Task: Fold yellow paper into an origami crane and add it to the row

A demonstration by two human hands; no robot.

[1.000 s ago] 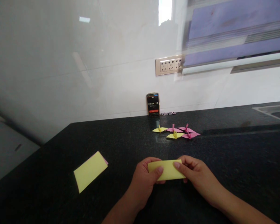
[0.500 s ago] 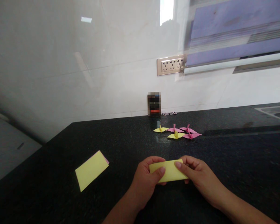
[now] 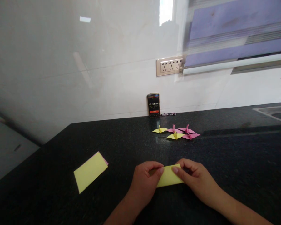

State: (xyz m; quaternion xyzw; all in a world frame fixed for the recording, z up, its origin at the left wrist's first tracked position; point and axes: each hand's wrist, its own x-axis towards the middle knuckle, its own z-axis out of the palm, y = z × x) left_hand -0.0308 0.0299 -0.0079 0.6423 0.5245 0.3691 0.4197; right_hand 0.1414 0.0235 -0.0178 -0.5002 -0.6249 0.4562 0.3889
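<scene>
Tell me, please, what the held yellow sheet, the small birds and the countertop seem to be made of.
Held yellow sheet: seemingly matte paper; thin, with straight edges.
Small birds: likely matte paper too, with flat, pointed wings.
Countertop: glossy, with faint reflections and speckles; perhaps granite, or engineered stone.

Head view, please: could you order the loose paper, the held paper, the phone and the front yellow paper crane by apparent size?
1. Loose paper
2. Held paper and phone: unsure, held paper partly covered
3. Front yellow paper crane
</scene>
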